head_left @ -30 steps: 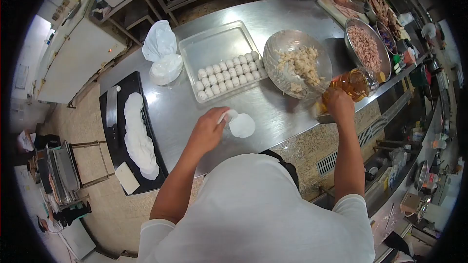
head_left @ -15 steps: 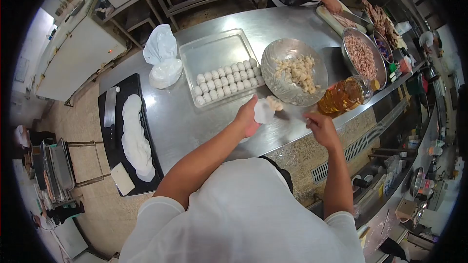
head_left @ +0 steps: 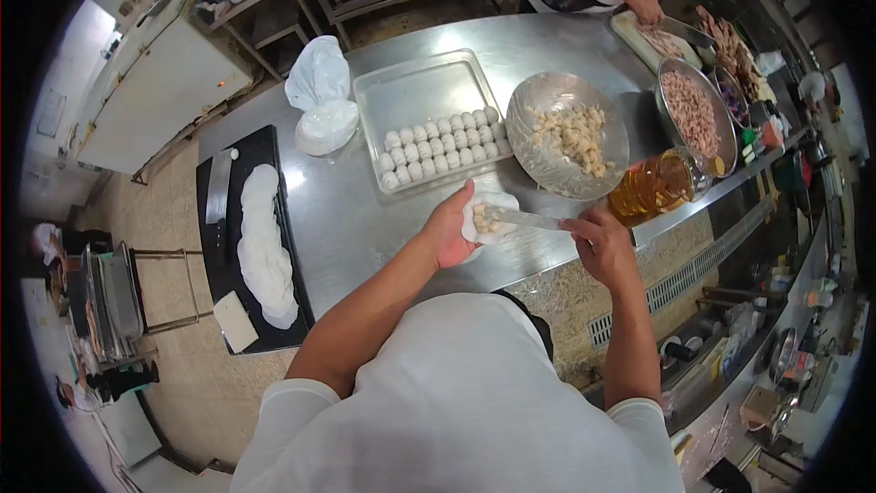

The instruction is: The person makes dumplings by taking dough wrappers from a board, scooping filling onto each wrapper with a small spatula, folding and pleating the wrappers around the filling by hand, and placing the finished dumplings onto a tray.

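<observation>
My left hand [head_left: 449,230], palm up, cradles a round white dough wrapper [head_left: 502,202] with a lump of pale filling [head_left: 484,218] on it. In my right hand [head_left: 605,245] is a thin flat metal spatula [head_left: 538,219], gripped by its end, its tip touching the filling. Just beyond sits a metal bowl [head_left: 532,171] of chunky pale filling [head_left: 577,139]. To its left, a clear tray [head_left: 401,91] holds rows of round white dumplings [head_left: 444,146]. A jar of amber oil [head_left: 652,184] stands close to my right hand.
At left, a black board [head_left: 213,256] carries a long dough roll [head_left: 265,246], a cleaver [head_left: 217,187] and a white scraper [head_left: 236,321]. A plastic bag [head_left: 319,82] lies behind. Across the steel table [head_left: 365,246], a co-worker's hand [head_left: 646,11] is over a cutting board beside a bowl of chopped meat [head_left: 691,114].
The spatula, blurred before, now reaches onto the wrapper. Filling that stuck out past the wrapper's edge now lies on its middle. My left hand has tilted the wrapper flatter and upward.
</observation>
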A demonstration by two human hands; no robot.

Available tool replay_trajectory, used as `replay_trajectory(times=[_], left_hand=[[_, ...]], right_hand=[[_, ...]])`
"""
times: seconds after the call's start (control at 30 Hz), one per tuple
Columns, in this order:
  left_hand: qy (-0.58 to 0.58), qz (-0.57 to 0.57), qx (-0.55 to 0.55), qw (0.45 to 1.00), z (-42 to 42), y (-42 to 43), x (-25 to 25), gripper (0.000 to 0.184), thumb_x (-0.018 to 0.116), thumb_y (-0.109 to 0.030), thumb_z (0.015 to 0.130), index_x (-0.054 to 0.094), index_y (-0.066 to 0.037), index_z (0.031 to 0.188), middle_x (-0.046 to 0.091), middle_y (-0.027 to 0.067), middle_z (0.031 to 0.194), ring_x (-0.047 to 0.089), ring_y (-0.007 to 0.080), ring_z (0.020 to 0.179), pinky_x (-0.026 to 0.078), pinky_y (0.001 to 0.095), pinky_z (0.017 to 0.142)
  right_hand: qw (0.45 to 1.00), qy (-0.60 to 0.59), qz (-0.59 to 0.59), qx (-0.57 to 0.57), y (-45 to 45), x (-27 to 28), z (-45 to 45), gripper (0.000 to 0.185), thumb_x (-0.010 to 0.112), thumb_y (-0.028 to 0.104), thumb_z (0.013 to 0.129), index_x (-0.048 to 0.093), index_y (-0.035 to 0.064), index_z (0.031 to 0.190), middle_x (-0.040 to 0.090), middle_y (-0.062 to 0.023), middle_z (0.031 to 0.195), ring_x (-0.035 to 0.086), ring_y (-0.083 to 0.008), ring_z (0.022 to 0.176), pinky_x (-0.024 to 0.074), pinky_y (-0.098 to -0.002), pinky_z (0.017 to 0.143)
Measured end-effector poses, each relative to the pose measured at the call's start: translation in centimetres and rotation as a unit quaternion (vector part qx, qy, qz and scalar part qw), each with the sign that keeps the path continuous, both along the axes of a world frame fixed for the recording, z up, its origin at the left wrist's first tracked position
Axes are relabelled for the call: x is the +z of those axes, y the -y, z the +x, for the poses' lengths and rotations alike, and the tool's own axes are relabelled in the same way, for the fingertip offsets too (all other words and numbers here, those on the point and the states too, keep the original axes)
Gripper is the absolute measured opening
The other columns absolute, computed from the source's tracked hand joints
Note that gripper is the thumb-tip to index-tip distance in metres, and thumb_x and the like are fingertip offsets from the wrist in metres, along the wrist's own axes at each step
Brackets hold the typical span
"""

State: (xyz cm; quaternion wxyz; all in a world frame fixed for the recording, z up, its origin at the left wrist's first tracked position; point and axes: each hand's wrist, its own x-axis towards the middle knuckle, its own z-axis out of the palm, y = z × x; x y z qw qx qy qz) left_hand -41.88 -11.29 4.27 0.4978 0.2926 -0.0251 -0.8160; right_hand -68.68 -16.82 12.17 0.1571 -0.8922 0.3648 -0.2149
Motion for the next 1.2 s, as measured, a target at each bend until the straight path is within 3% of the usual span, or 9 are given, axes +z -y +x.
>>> replay_trajectory(times=[0.33,0.43,0.5,0.63,0.7,0.77,1.0,1.1,1.2], left_hand=[[0.118,-0.032,0.08,0.989,0.6,-2.2,3.0,0.061,0.04,-0.053,0.102,0.049,-0.002,0.136,0.058,0.0117,0.133,0.057,0.0248,0.121,0.043,0.0405,0.105],[0.137,0.0,0.167,0.976,1.5,-3.6,3.3,0.059,0.043,-0.05,0.102,0.047,-0.003,0.138,0.056,0.0116,0.135,0.056,0.0248,0.124,0.041,0.0403,0.107],[0.129,-0.008,0.187,0.974,2.3,-4.6,3.7,0.058,0.044,-0.049,0.102,0.047,-0.003,0.138,0.056,0.0116,0.136,0.055,0.0248,0.125,0.04,0.0403,0.108],[0.046,-0.062,0.2,0.977,2.8,-6.5,7.3,0.055,0.044,-0.043,0.103,0.044,-0.002,0.14,0.054,0.0109,0.139,0.051,0.025,0.129,0.037,0.0403,0.11],[0.013,-0.059,0.218,0.974,3.1,-8.0,8.7,0.056,0.043,-0.043,0.103,0.043,-0.002,0.141,0.053,0.0114,0.14,0.05,0.0257,0.13,0.037,0.0405,0.11],[0.006,-0.06,0.228,0.972,3.4,-8.5,9.8,0.059,0.04,-0.044,0.103,0.04,-0.001,0.144,0.05,0.0141,0.143,0.048,0.0283,0.133,0.036,0.0434,0.112],[0.007,-0.141,0.215,0.966,4.2,-11.0,12.0,0.078,0.043,-0.061,0.097,0.037,0.001,0.145,0.05,0.0147,0.142,0.047,0.0284,0.133,0.037,0.0446,0.111],[0.066,-0.24,0.193,0.949,3.9,-12.2,12.9,0.065,0.054,-0.045,0.098,0.04,0.001,0.142,0.052,0.0121,0.14,0.05,0.023,0.13,0.04,0.0394,0.11],[0.389,-0.331,0.125,0.851,5.2,-13.9,12.8,0.077,0.09,-0.013,0.069,0.05,0.001,0.134,0.054,0.0133,0.137,0.06,0.0202,0.118,0.049,0.0354,0.1]], right_hand=[[0.995,-0.009,0.096,0.029,0.4,1.7,1.1,0.028,0.067,-0.004,0.074,0.073,0.0104,0.097,0.063,-0.0123,0.085,0.063,-0.0325,0.08,0.0515,-0.0408,0.073],[0.987,-0.025,0.11,-0.112,2.6,1.1,-1.4,0.024,0.066,-0.003,0.075,0.073,0.0077,0.096,0.064,-0.0146,0.086,0.063,-0.0338,0.083,0.0516,-0.0413,0.077],[0.953,-0.221,0.031,-0.204,5.0,-3.1,-2.6,0.026,0.065,0.0,0.077,0.071,0.0055,0.102,0.064,-0.0164,0.096,0.063,-0.0358,0.084,0.0521,-0.0436,0.078],[0.916,-0.31,0.001,-0.256,6.8,-6.3,0.5,0.032,0.065,0.003,0.078,0.068,0.0063,0.11,0.063,-0.018,0.107,0.063,-0.0383,0.091,0.0516,-0.0464,0.082],[0.983,-0.092,-0.12,-0.104,3.9,-4.3,4.2,0.036,0.07,0.007,0.077,0.065,0.008,0.113,0.061,-0.0176,0.112,0.061,-0.0386,0.099,0.0506,-0.0465,0.083],[0.99,0.113,-0.066,0.055,-0.2,-1.7,8.8,0.032,0.075,0.012,0.074,0.067,0.0091,0.105,0.061,-0.0147,0.109,0.059,-0.0356,0.103,0.0501,-0.0439,0.083],[0.931,0.264,-0.124,0.219,-4.8,3.3,15.2,0.028,0.081,0.01,0.069,0.068,0.0098,0.094,0.061,-0.0103,0.1,0.059,-0.031,0.093,0.049,-0.0425,0.081],[0.912,0.36,-0.013,0.196,-5.5,4.9,15.7,0.033,0.084,0.011,0.069,0.067,0.0086,0.097,0.061,-0.0112,0.099,0.059,-0.0283,0.092,0.0483,-0.0405,0.08],[0.846,0.451,0.178,0.219,-7.1,6.5,15.7,0.039,0.087,0.014,0.068,0.065,0.0056,0.099,0.061,-0.012,0.099,0.059,-0.0259,0.092,0.0483,-0.0382,0.078]])
